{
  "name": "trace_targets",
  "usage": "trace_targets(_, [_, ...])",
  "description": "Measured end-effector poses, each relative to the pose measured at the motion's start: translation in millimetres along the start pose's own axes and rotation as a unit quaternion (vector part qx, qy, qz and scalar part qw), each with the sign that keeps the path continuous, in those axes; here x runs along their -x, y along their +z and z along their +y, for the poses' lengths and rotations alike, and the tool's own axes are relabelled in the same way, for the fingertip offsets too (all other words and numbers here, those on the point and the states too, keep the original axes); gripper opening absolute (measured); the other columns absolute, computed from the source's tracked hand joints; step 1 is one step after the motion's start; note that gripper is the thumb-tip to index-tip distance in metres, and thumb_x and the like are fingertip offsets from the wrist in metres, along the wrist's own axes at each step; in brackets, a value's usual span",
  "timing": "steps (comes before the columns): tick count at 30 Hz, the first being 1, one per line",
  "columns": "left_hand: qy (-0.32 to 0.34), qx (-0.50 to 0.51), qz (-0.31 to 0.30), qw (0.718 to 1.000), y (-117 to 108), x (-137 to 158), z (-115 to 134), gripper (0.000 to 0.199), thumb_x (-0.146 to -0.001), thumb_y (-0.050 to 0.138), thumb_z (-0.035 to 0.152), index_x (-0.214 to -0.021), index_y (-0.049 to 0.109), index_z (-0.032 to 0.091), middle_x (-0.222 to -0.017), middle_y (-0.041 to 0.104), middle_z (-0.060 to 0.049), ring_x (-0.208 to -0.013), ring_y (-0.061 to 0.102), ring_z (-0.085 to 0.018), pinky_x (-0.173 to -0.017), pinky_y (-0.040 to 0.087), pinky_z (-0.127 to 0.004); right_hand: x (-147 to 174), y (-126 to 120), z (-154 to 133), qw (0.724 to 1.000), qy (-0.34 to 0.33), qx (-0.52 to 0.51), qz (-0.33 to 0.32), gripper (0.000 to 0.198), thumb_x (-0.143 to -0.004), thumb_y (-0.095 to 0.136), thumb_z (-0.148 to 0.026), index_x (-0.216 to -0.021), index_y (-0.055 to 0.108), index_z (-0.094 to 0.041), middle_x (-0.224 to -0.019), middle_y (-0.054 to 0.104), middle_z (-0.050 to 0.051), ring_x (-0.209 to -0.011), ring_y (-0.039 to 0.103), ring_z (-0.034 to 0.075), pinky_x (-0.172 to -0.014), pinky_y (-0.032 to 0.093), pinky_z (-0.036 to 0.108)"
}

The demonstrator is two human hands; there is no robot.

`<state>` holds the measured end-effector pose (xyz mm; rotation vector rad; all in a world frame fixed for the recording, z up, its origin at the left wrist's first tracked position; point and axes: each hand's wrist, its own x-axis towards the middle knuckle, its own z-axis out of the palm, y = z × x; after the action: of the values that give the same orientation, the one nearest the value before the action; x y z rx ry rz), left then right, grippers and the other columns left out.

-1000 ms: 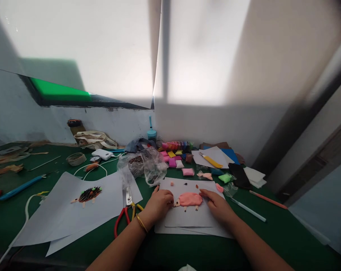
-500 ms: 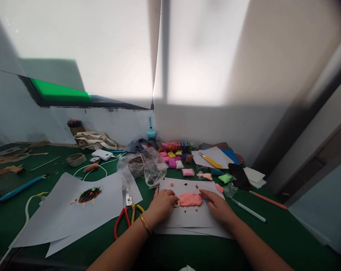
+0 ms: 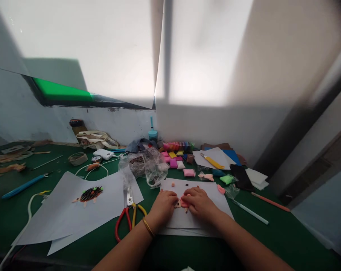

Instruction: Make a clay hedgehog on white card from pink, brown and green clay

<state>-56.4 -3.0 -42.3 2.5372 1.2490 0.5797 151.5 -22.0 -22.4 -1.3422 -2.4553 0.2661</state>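
Note:
A flat clay animal (image 3: 184, 202) with a pink body, a beige face and small dark-tipped legs lies on white paper (image 3: 218, 210). My left hand (image 3: 165, 205) is at its head end, fingers bent together, the fingertips touching near the face. My right hand (image 3: 200, 203) covers most of the pink body, its curled fingers pressed on the clay next to the head. Above the hands on the sheet are a small peach clay ball (image 3: 173, 184) and a tiny black clay bit (image 3: 186, 184). A pink clay lump (image 3: 220, 189) rests at the sheet's right edge.
Left lies a paper with a spiky clay hedgehog (image 3: 90, 194). Scissors (image 3: 129, 197) and red-and-yellow-handled pliers (image 3: 122, 222) are beside my left wrist. Behind are a plastic bag (image 3: 143, 165), several clay packs (image 3: 189, 172) and a yellow cutter (image 3: 212, 162). A white pen (image 3: 251, 212) lies right.
My right hand has moved left from the animal's rear end onto its body, now hiding much of it. My left hand stays by the head. The view has shifted slightly.

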Motion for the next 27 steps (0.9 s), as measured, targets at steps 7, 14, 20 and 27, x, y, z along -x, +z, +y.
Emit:
trace_targets(7, [0.002, 0.008, 0.014, 1.000, 3.9, 0.8, -2.1, 0.029, -0.081, 0.047, 0.012, -0.094, 0.070, 0.024, -0.104, 0.066, -0.004, -0.100, 0.055, -0.019, -0.102, 0.028, -0.040, -8.5, 3.0, -2.7, 0.999, -0.008, 0.042, -0.032, 0.036, -0.076, 0.049, -0.020, -0.106, 0.064, -0.033, -0.116, 0.059, 0.002, -0.110, 0.044, 0.023, -0.098, 0.028, 0.043])
trace_targets(14, [0.002, 0.010, 0.016, 1.000, 1.9, 2.3, 0.7, 0.027, -0.081, 0.047, 0.013, -0.092, 0.070, 0.024, -0.102, 0.066, -0.003, -0.099, 0.056, -0.019, -0.102, 0.027, -0.041, -7.1, 3.3, -6.3, 0.998, -0.002, 0.050, -0.022, 0.033, -0.078, 0.048, -0.022, -0.105, 0.064, -0.032, -0.119, 0.058, 0.001, -0.113, 0.043, 0.023, -0.100, 0.025, 0.043])
trace_targets(20, [0.000, 0.000, 0.016, 1.000, -0.1, 3.2, 3.6, 0.029, -0.082, 0.046, 0.012, -0.095, 0.068, 0.024, -0.103, 0.066, -0.003, -0.099, 0.055, -0.019, -0.101, 0.026, -0.042, -5.5, 3.2, -6.4, 0.999, 0.004, 0.034, -0.023, 0.038, -0.077, 0.048, -0.021, -0.109, 0.062, -0.033, -0.122, 0.058, 0.000, -0.114, 0.044, 0.022, -0.101, 0.025, 0.044])
trace_targets(27, [0.002, -0.019, 0.014, 1.000, 0.5, 4.0, 4.6, 0.026, -0.084, 0.049, 0.018, -0.100, 0.068, 0.027, -0.106, 0.064, -0.003, -0.101, 0.053, -0.021, -0.101, 0.026, -0.043, 3.7, 3.3, -12.0, 0.999, -0.006, 0.049, -0.011, 0.036, -0.080, 0.048, -0.024, -0.113, 0.060, -0.032, -0.130, 0.054, 0.000, -0.119, 0.041, 0.024, -0.102, 0.025, 0.045])
